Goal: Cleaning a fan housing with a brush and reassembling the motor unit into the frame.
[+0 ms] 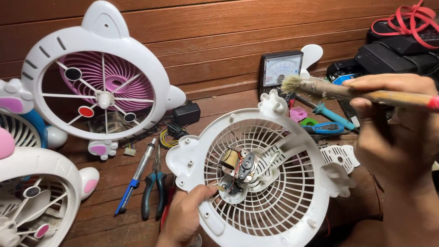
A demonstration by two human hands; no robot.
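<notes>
Item: white fan housing, tilted up so its motor faces you; your left hand clamps its rim. Your right hand, closed on a paintbrush, hovers above it.

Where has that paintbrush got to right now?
In the head view, the paintbrush is at upper right, held level in the right hand, its bristles pointing left, in front of the analogue meter, above the white fan grille that the left hand steadies.

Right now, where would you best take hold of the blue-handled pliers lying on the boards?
Grip the pliers by the two blue handles, coming from above at the near end. They lie flat, handles slightly spread toward the viewer, metal nose pointing away beside the soldering iron.
</notes>
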